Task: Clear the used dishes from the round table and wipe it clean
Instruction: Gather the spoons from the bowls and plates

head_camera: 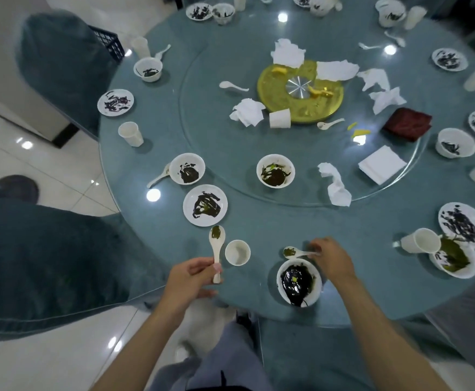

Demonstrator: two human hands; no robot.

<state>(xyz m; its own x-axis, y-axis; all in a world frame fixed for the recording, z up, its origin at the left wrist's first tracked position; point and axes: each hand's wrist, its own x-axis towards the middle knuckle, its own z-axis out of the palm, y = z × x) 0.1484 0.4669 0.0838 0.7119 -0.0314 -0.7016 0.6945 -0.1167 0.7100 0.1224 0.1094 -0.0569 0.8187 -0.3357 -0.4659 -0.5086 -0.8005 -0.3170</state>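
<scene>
The round blue-grey table [258,221] is covered with dirty white dishes. My left hand [188,277] grips the handle of a white spoon [217,244] with a dark green smear in its bowl, held just left of a small empty white cup [237,252]. My right hand [332,258] pinches the handle of a second smeared spoon [298,252], which lies on the table just behind a white bowl [299,280] full of dark residue near the front edge. A smeared plate [205,205] and a dirty bowl [187,168] sit beyond my left hand.
A glass turntable [230,153] holds a dirty bowl [275,170], crumpled napkins [335,184], a yellow centre disc [301,108], a tipped cup [280,118] and a dark red cloth [408,124]. More plates, bowls and cups ring the rim. Covered chairs [47,263] stand at left.
</scene>
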